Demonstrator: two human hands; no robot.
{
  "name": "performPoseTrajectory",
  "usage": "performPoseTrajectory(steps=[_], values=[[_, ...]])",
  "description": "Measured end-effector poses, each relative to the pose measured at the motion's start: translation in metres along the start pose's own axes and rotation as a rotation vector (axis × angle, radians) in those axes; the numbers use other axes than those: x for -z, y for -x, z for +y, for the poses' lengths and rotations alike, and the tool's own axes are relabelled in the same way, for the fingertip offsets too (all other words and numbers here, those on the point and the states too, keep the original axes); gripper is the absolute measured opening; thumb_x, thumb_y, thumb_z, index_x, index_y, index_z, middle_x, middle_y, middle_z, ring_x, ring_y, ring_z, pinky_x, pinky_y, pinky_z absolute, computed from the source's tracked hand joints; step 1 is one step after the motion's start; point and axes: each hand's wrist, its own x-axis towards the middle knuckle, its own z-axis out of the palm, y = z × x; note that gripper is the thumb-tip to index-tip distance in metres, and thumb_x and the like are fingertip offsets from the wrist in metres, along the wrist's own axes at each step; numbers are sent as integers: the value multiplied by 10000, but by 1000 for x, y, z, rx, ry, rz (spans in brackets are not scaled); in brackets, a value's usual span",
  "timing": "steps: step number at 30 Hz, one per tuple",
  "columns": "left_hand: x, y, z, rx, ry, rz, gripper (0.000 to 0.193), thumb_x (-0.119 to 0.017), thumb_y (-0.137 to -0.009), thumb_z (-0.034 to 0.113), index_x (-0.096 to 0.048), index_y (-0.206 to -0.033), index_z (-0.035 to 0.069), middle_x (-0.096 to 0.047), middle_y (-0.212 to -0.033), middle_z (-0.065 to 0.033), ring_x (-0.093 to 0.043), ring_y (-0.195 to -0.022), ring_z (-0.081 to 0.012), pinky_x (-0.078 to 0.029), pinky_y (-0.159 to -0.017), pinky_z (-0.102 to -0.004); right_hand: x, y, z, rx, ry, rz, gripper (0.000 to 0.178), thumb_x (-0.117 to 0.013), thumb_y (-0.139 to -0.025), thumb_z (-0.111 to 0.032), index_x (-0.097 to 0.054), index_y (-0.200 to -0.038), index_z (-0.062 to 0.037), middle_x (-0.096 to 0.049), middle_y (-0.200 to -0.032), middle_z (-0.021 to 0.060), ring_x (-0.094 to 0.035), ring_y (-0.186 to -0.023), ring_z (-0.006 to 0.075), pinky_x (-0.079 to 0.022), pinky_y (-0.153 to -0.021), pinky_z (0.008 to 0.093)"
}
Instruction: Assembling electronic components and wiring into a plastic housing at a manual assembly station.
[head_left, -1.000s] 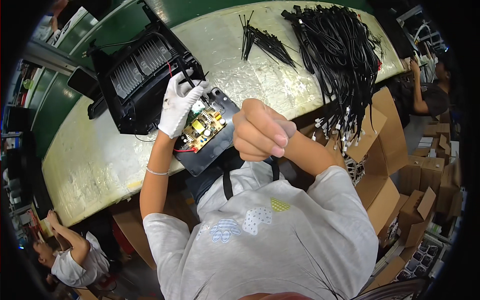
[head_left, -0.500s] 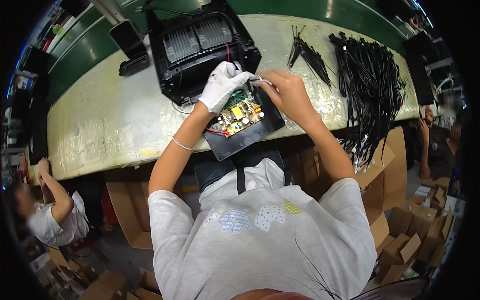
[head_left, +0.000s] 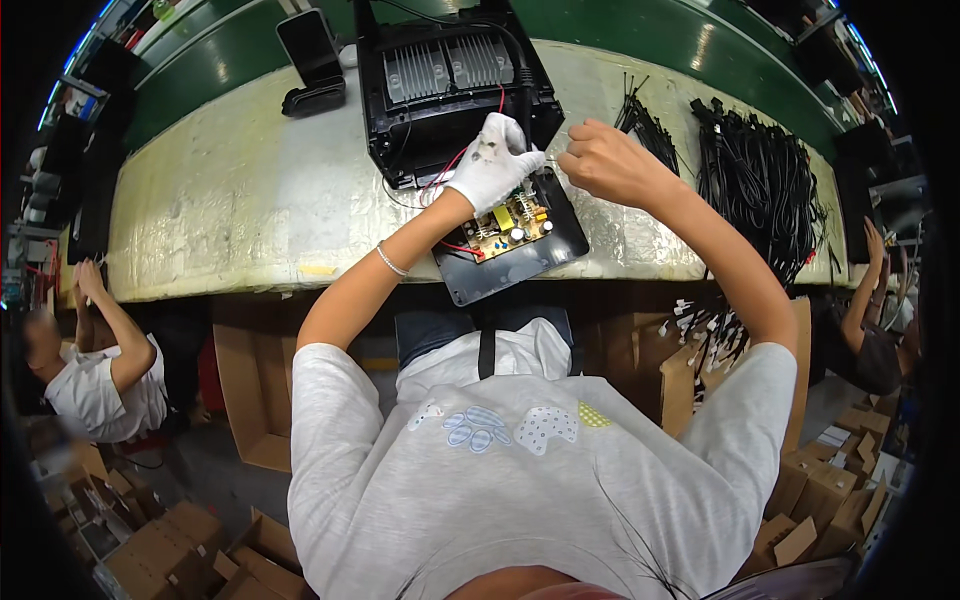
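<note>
The board [head_left: 512,231] may break, so edges are best to hold. My right hand [head_left: 606,162] curls closed; my left hand [head_left: 494,163], I can't tell.

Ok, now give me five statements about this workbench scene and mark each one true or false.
1. The left hand wears a white glove. True.
2. The right hand is gloved as well. False: the right hand is bare.
3. The circuit board lies on a flat black panel. True.
4. The big bunch of black cables lies to the left of the open black housing. False: the black cables lie to the right of the black housing.
5. The bracelet is on the right arm. False: the bracelet is on the left arm.
</note>
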Motion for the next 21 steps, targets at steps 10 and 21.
performPoseTrajectory(steps=[10, 21], values=[[15, 16, 7, 160, 21, -118, 539, -795, -765, 297, -480, -1078, -9, -632, -963, -151, -646, -938, -309, -510, -878, -358, -3, 18, -2, -17, -28, -102, 164, -709, -751, -138, -575, -753, -43, -585, -699, 71, -584, -814, 245, -477, -742, 385], [45, 157, -26, -805, -754, 0, 151, -585, -708, 152, -588, -816, 47, -560, -803, -62, -582, -842, -228, -476, -809, -351, 48, -65, -44, 139, -100, 176, 340, -604, -783, -4, -589, -1115, -77, -562, -878, 73, -568, -921, 253, -488, -764, 363]])
